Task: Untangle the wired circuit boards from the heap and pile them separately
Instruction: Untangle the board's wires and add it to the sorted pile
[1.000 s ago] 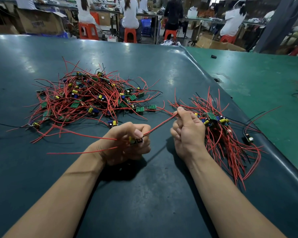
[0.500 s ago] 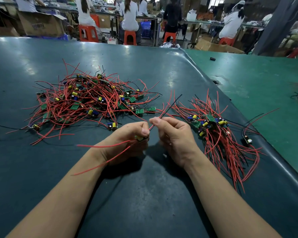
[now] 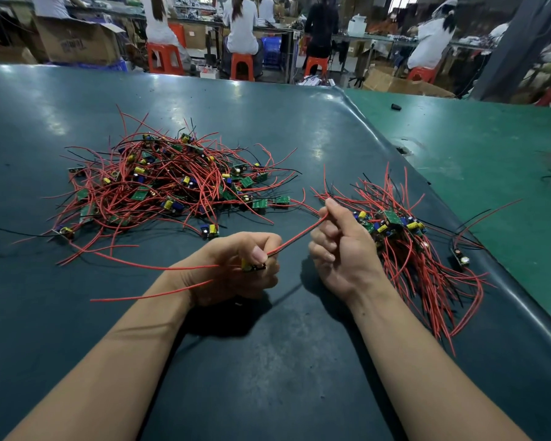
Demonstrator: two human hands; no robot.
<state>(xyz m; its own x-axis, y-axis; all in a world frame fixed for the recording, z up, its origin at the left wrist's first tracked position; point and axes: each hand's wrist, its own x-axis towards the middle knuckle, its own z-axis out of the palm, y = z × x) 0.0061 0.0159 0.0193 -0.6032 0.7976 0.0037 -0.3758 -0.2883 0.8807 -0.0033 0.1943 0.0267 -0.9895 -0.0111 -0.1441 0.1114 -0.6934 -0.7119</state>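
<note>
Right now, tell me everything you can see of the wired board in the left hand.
The wired board is small and mostly hidden in the left hand, whose thumb and fingers pinch it; only a yellow part and a dark edge show. Thin red wires run from it: one stretches taut up and right into the grip of the right hand, and two trail left over the dark table mat. It is held just above the mat, between the tangled heap and the sorted pile.
</note>
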